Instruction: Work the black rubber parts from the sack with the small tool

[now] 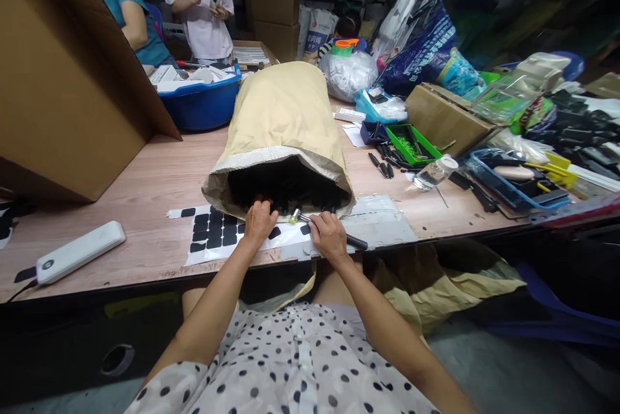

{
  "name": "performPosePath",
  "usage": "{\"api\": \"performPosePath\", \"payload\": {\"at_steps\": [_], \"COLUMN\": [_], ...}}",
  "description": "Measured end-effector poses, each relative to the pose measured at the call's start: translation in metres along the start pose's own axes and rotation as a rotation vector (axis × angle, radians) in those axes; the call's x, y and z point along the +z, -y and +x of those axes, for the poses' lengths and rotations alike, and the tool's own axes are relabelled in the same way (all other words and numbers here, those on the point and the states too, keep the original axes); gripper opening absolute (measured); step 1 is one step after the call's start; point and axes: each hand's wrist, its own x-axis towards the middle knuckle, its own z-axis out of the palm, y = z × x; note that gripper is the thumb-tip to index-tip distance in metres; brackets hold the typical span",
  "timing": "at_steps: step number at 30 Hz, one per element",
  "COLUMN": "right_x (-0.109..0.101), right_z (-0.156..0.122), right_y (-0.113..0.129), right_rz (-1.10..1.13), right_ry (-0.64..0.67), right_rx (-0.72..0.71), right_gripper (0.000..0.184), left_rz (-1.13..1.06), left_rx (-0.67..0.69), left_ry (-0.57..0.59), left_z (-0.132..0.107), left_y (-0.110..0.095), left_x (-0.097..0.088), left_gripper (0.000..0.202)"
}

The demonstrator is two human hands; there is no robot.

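Head view: sack (285,107) lies mouth toward you, slim hammer-like tool (306,218) in front

Sack's on its side on the table (150,188), bulging, opening facing you. Your right hand (329,234) is closed round the tool's metal shaft; its pale yellowish head (293,215) sticks out left, black handle (357,243) out right. Your left hand (260,221) is curled at the lower lip of the opening; can't tell if it's pinching anything, fingertips lost in the dark. A few black pieces show just inside the lip, too dim to name.

Handling, best guess: tool is stiff and light, maybe head-heavy, with a smooth shaft that could twist; the thicker black handle looks the surer hold. Sack walls look soft and foldable, the filled body probably heavy, so take the rolled rim for the mouth and both sides for the body. Sticker sheet (208,228) underneath looks thin, easily creased; keep pressure off it.
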Motion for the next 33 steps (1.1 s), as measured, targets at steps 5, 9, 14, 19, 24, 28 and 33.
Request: {"api": "performPosePath", "payload": {"at_steps": [5, 9, 14, 19, 24, 28, 33], "right_x": [0.001, 0.0, -0.011, -0.032, -0.045, -0.044, -0.043], "right_z": [-0.002, -0.001, -0.001, -0.01, -0.02, -0.024, -0.025], "right_y": [-0.002, -0.003, 0.002, 0.016, 0.029, 0.034, 0.036], "right_rz": [0.004, 0.003, 0.1, 0.364, 0.453, 0.424, 0.399], "right_ry": [0.014, -0.025, -0.115, -0.119, -0.015, 0.038, 0.077], "right_rx": [-0.012, 0.008, 0.108, 0.189, 0.181, 0.159, 0.157], "right_gripper": [0.026, 0.027, 0.032, 0.036, 0.037, 0.038, 0.039], "left_rz": [-0.213, -0.305, -0.294, -0.331, -0.34, -0.341, -0.347], "left_rx": [0.228, 0.419, 0.388, 0.35, 0.323, 0.304, 0.28], "left_ry": [-0.109, -0.022, 0.006, 0.045, 0.077, 0.096, 0.106], "left_z": [-0.028, -0.052, -0.054, -0.049, -0.05, -0.05, -0.05], "left_y": [0.021, 0.026, 0.016, 0.014, 0.016, 0.014, 0.012], "left_x": [-0.009, -0.003, 0.01, 0.013, 0.014, 0.015, 0.015], "left_gripper": [0.013, 0.01, 0.012, 0.014, 0.016, 0.018, 0.017]}}
